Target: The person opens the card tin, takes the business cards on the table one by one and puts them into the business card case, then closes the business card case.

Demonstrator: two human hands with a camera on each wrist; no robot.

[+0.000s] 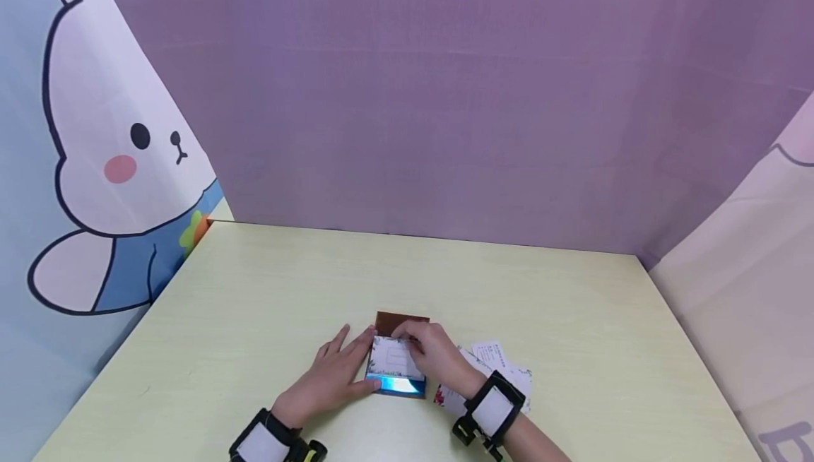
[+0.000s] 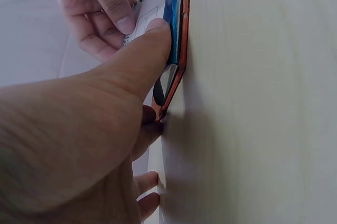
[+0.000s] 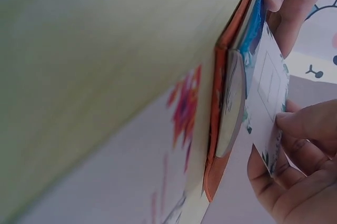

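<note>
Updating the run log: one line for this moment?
left hand: presses holder | right hand: pinches card | spare cards: table

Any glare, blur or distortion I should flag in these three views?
Head view: wide-angle bending at the edges, glare on the blue holder. Left wrist view: left hand fills the frame, soft and shadowed. Right wrist view: table blurred, card in the right hand fairly sharp.

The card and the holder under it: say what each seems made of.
Card: thin white paper or cardstock, matte, printed; it flexes in the right hand. Holder: probably leather or imitation, brown-orange with a thin stiff edge and shiny blue lining. The left hand steadies it.
</note>
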